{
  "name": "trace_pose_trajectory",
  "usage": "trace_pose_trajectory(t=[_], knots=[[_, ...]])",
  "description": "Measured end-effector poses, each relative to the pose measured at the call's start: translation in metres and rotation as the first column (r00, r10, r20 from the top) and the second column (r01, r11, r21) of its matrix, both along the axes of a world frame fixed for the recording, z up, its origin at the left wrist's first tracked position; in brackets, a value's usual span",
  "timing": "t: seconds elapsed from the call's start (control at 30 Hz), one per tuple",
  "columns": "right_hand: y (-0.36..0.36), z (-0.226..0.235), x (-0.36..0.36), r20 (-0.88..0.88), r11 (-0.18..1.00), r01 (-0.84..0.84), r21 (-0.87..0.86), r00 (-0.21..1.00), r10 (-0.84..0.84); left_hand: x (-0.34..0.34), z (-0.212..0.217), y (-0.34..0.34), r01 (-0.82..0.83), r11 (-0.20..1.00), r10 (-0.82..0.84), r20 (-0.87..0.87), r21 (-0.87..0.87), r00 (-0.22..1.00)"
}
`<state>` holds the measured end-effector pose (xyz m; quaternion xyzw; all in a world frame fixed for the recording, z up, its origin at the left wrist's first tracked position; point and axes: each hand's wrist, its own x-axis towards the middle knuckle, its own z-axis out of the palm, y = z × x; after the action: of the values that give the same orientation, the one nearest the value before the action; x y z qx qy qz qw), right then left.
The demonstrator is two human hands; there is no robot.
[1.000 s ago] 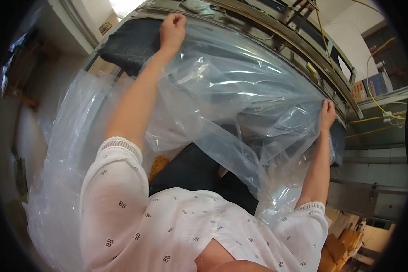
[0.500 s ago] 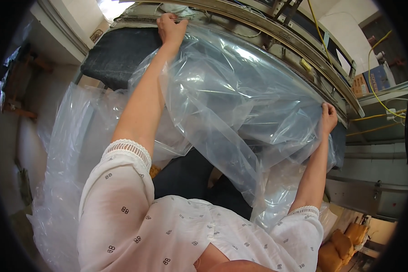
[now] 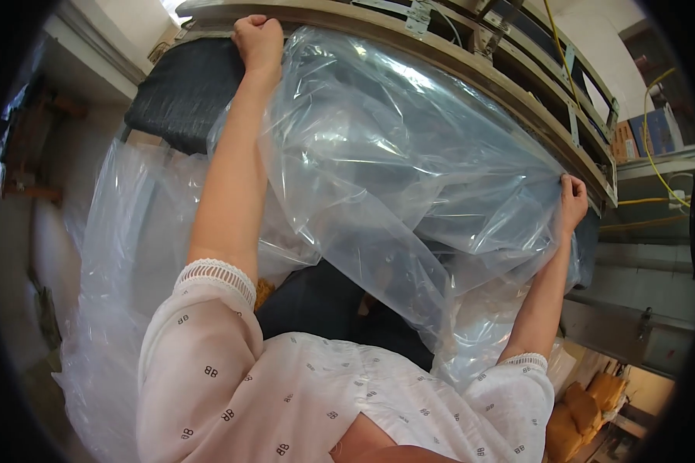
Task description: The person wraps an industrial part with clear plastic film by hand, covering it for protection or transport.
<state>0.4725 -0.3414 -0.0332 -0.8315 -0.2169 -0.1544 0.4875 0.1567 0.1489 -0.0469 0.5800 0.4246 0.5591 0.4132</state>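
Observation:
A large sheet of clear plastic film (image 3: 363, 147) spreads in front of me, wrinkled and shiny, its far edge running along a long machine. At the far left my left hand (image 3: 258, 48) is closed, its fingers curled on the machine's long metal bar (image 3: 409, 50), just left of the film's corner. On the right, my right hand (image 3: 573, 202) pinches the film's edge close to the bar's right end. Between my hands the film is stretched along the bar, and its near part hangs in loose folds toward my lap.
Under the film lies a dark cloth-covered surface (image 3: 181, 92). More clear film (image 3: 116, 255) hangs down at left. Yellow cables (image 3: 647, 147) run behind the machine at right, near cardboard boxes (image 3: 650, 131). Brown wrapped bundles (image 3: 587, 413) lie at lower right.
The long bar has come down and nearer, covering the machine parts behind the film's edge. My left hand has moved left, off the film's corner; my right hand has shifted slightly right with the film.

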Motion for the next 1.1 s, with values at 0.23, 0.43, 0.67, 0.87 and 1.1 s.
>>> trace_pose_trajectory(t=[0.23, 0.43, 0.67, 0.87, 1.1], knots=[[-0.015, 0.008, 0.007, -0.082, 0.972, -0.070, -0.224, 0.995, 0.052, -0.005, 0.024, -0.053, 0.078, 0.961, 0.150, -0.734, 0.267, 0.662], [0.047, 0.095, -0.162, -0.079, 0.794, -0.608, -0.004, 0.791, 0.606, -0.082, 0.049, -0.056, 0.389, 0.917, -0.315, -0.446, 0.084, 0.838], [0.053, 0.070, -0.318, -0.308, 0.440, -0.831, -0.339, 0.540, 0.783, -0.228, 0.017, -0.127, 0.528, 0.841, -0.539, -0.266, -0.119, 0.799], [0.059, 0.040, -0.310, -0.398, 0.362, -0.887, -0.286, 0.454, 0.797, -0.266, -0.015, -0.195, 0.417, 0.905, -0.415, -0.397, -0.086, 0.819], [0.033, 0.107, -0.234, -0.358, 0.603, -0.794, -0.076, 0.586, 0.727, -0.244, 0.045, -0.222, 0.448, 0.893, -0.435, 0.158, -0.053, 0.886]])
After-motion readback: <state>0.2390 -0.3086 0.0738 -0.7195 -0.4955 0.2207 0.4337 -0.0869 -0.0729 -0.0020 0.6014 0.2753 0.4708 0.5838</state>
